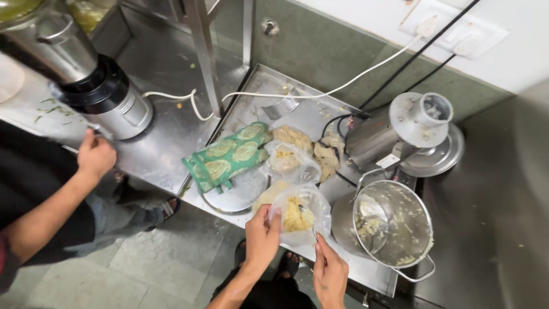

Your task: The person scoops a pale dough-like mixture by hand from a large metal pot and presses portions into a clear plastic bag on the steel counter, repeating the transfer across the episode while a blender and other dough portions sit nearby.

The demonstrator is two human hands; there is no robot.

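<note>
My left hand (261,236) pinches the rim of a clear plastic bag (301,214) holding a pale yellow shredded food, at the front edge of the steel counter (171,149). My right hand (330,274) is at the bag's lower right rim and holds a thin utensil, mostly hidden, whose tip pokes into the bag. To the right stands a steel pot (394,226) with scraps of the same food stuck inside. Behind the held bag lies a second filled plastic bag (289,160) and loose heaps of the food (329,154).
A green patterned cloth (229,157) lies on a round steel plate (240,194). A grinder machine (417,134) sits at back right with cables running to wall sockets (452,28). Another person's hand (94,155) rests by a blender (86,80) at left.
</note>
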